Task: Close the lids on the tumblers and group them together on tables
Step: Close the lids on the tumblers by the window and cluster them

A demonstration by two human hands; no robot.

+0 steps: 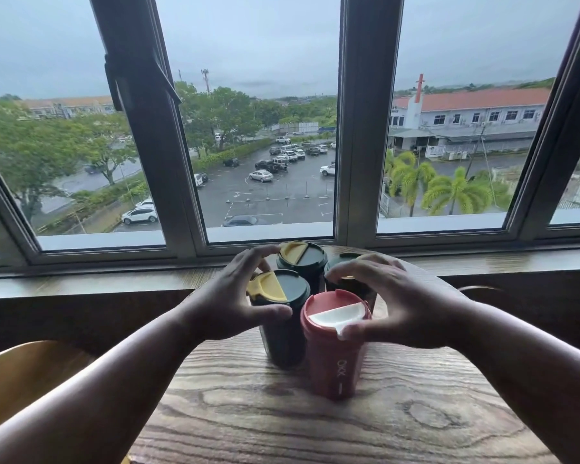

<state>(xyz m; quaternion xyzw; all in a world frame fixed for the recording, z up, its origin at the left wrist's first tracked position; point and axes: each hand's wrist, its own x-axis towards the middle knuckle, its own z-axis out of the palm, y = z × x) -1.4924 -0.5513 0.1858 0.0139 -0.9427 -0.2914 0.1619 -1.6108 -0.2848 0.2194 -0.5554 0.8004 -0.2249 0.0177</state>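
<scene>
Several tumblers stand tightly bunched on the round wooden table (315, 426). Nearest is a red tumbler (332, 366) whose white lid flap lies flat. Left of it is a dark green tumbler (283, 343) with a yellow flap, and a second dark green tumbler (303, 259) stands behind. Another dark tumbler (340, 264) at the back right is mostly hidden. My left hand (235, 296) cups the left side of the bunch, thumb against the near green one. My right hand (392, 303) cups the right side, thumb at the red lid's rim.
A wooden window sill (81, 279) runs just behind the table under large windows. A tan chair back (24, 373) sits at the lower left. Another chair's rim (479, 289) shows at the right. Bare wood lies in front of the tumblers.
</scene>
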